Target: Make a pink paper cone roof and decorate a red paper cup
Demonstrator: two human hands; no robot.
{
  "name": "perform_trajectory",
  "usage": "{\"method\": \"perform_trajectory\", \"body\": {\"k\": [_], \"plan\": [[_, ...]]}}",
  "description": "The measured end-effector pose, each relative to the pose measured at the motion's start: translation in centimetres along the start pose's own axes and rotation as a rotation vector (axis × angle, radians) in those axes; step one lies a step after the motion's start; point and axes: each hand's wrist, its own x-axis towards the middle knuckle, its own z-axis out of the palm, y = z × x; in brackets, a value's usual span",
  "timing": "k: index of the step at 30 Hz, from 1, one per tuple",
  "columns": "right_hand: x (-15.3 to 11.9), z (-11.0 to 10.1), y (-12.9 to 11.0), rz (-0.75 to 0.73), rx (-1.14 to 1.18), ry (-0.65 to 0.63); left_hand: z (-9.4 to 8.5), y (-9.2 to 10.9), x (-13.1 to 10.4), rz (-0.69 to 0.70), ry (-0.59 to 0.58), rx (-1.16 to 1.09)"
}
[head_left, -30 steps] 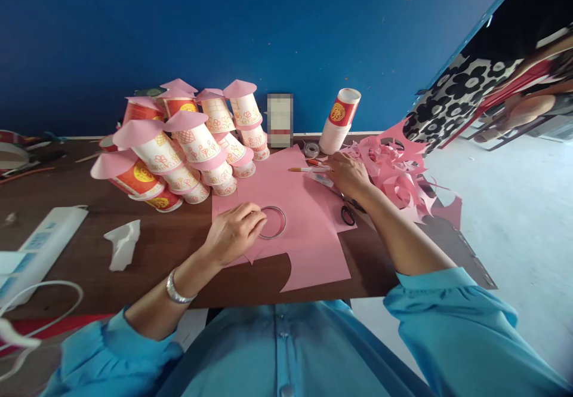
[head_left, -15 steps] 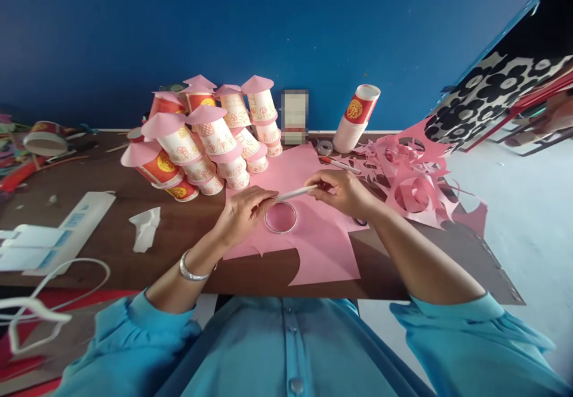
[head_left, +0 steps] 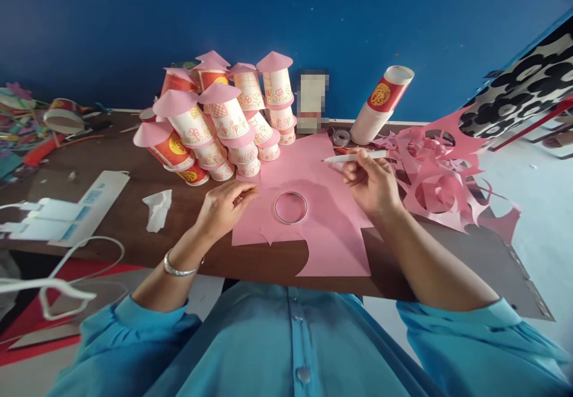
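Observation:
My right hand [head_left: 371, 185] is closed around a white marker pen [head_left: 333, 159], whose reddish tip points left over the pink paper [head_left: 331, 236]. Closed fingers on my left hand [head_left: 226, 206] hover at the paper's left side; whether anything is pinched in them is hidden. Between the two hands a thin silvery ring [head_left: 290, 223] lies flat on the paper, pink showing through its middle. Curved pieces have been cut from the near edge of the sheet.
Paper-cup towers [head_left: 224, 119] with pink cone roofs stand behind my left hand. A tilted cup stack [head_left: 371, 123] and a tape roll [head_left: 341, 138] stand at the back right. Pink scraps [head_left: 441, 176] pile up at right. White tissue [head_left: 157, 210] and a cabled white device [head_left: 58, 218] lie left.
My hands have moved apart; the marker that was between both is now in my right hand alone, shifted right and up. The view has shifted slightly.

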Motion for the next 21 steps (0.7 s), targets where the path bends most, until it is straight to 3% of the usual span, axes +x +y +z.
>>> {"method": "perform_trajectory", "body": {"k": [4,8,12,16,21], "plan": [[0.8,-1.9,1.0,0.023,-0.002,0.05,0.4,-2.8,-1.9,0.053,-0.151,0.194],[0.6,-1.9,2.4,0.096,0.034,0.069,0.7,-2.8,-2.7,0.06,-0.16,0.26],[0.7,-1.9,2.9,0.101,0.005,0.063,0.7,-0.1,-2.8,0.179,-0.098,0.238],[0.8,-2.2,3.1,0.115,-0.02,0.074,2.1,4.3,-3.0,0.424,-0.2,0.109],[0.9,-2.4,3.3,0.12,-0.011,0.075,5.0,7.7,-2.8,0.438,-0.359,0.017]]}}
